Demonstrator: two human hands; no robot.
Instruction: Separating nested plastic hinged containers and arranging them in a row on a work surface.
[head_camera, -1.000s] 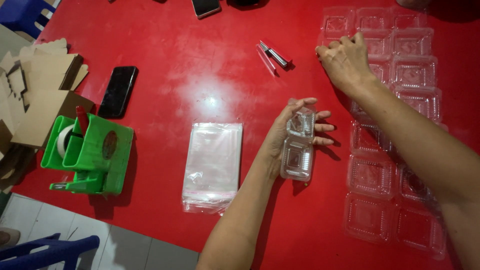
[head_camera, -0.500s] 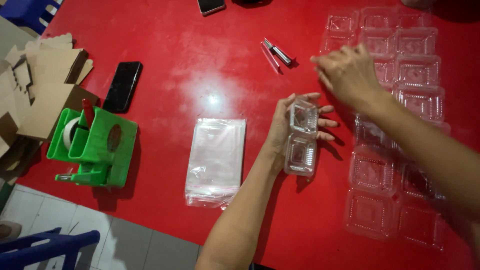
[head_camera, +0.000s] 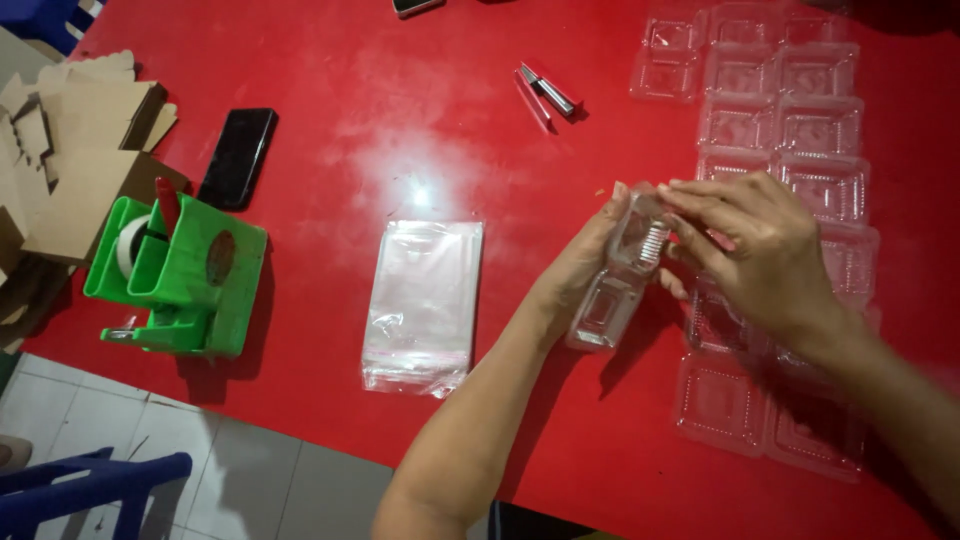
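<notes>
At centre right, my right hand has come over, joining my left hand in pinching the clear plastic box.

We see the stack of bags lying on the table: the tape dispenser to its left, the phone behind that, the clamshell tray to its right, the rows of trays beyond, and the pen behind.
</notes>
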